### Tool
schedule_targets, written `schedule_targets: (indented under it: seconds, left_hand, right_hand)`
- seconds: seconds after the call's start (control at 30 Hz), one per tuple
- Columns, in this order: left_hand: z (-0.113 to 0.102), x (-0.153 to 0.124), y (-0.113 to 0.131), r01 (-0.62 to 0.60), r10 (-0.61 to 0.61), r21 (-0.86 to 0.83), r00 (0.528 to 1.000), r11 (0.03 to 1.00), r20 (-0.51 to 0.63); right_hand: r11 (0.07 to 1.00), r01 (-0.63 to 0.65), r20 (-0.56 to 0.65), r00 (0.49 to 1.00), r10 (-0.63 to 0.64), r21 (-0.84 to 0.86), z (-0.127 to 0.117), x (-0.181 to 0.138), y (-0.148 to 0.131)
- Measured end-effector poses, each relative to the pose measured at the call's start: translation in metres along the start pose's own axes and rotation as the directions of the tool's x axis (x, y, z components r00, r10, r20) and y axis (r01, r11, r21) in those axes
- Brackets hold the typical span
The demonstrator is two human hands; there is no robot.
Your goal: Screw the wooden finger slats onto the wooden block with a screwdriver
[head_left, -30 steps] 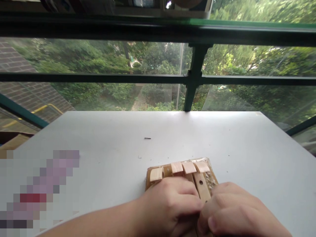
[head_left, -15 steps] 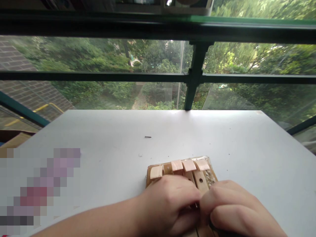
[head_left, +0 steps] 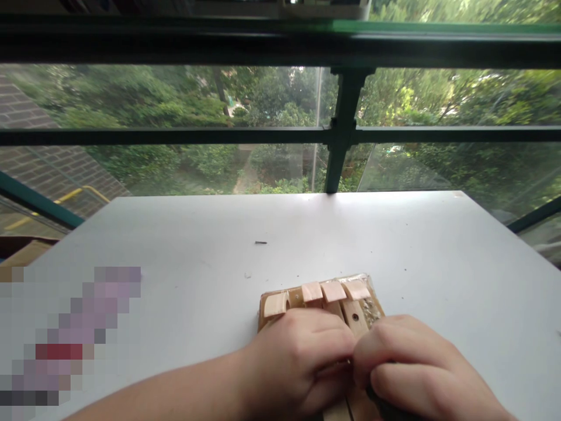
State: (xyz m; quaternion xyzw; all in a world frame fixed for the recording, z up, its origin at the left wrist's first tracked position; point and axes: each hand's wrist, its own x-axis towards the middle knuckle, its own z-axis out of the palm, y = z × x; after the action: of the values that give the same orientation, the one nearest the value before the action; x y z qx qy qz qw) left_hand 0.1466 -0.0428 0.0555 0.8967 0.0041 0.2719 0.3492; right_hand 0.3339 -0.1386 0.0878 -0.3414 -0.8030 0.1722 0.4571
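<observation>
A brown board [head_left: 296, 299] with a shiny, clear-looking coating at its right corner lies tilted on the table. Along its far edge sit several pale, curved wooden end pieces [head_left: 333, 291], and wooden slats [head_left: 356, 318] run from them toward me; one slat has a dark hole. My left hand [head_left: 302, 356] is closed over the slats, its thumb and fingers pinched; what they grip is hidden. Right beside it, my right hand [head_left: 412, 362] is curled around a dark-handled tool [head_left: 388, 408], mostly covered by the fingers, so its kind does not show.
A small dark screw [head_left: 260, 242] lies on the white table [head_left: 197, 245] beyond the board. To the left is a pixelated purplish shape [head_left: 87, 327]. A cardboard box [head_left: 33, 254] stands past the left edge. Green window bars [head_left: 342, 126] border the far side.
The view has shifted slightly. Both hands keep nearly the same place on the board, and more of the dark tool handle shows under my right hand.
</observation>
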Motion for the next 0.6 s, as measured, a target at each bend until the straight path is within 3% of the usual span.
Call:
schedule_targets:
  seconds: [0.23, 0.37, 0.43, 0.53, 0.6]
  left_hand:
    - [-0.002, -0.001, 0.0, 0.009, -0.01, 0.03, 1.0, 1.0, 0.014]
    - [-0.003, -0.001, 0.001, 0.035, -0.036, 0.045, 0.999, 0.998, 0.013]
    - [-0.003, 0.0, 0.002, 0.033, -0.034, 0.036, 0.999, 0.999, 0.009]
    - [-0.003, 0.001, 0.002, 0.011, -0.011, 0.01, 1.0, 1.0, 0.005]
    - [-0.003, 0.001, 0.003, 0.014, -0.014, 0.004, 1.0, 1.0, -0.006]
  right_hand:
    - [0.998, -0.002, -0.037, 0.999, 0.005, 0.065, 0.004, -0.003, 0.004]
    - [0.987, -0.021, -0.126, 0.991, 0.042, 0.161, -0.005, -0.001, 0.005]
    - [0.978, 0.023, 0.008, 1.0, -0.025, 0.209, -0.01, -0.001, 0.004]
    - [0.965, -0.011, 0.022, 1.0, 0.005, 0.263, -0.012, -0.003, -0.001]
    - [0.966, -0.087, -0.07, 0.992, 0.107, 0.242, -0.008, -0.005, -0.003]
